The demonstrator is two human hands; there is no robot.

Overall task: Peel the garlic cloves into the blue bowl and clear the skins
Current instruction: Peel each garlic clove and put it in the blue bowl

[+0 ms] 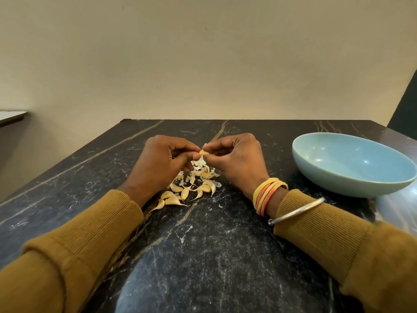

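1. The step in hand looks like peeling one clove: both hands meet above the pile of garlic cloves [191, 188], which lies with loose skins [211, 175] on the dark tabletop [214, 245].
2. The left hand [164, 159] has its fingers curled and its thumb and fingertips pinching the near end of a single clove [203, 152].
3. The right hand [234, 154] is likewise curled, pinching the same clove from the other side; a pale flake of skin sticks up just above the fingertips, so the peel seems to be partly loosened.
4. The blue bowl [352, 163] stands on the tabletop well to the right of the hands, and no clove can be seen inside it.
5. Judging by that, the task is near its start: most cloves in the pile seem to be in their skins.
6. The next move calls for stripping off the rest of the skin, then carrying the bare clove rightward over the rim of the bowl and letting it go there.
7. The skins on the tabletop have yet to be gathered.
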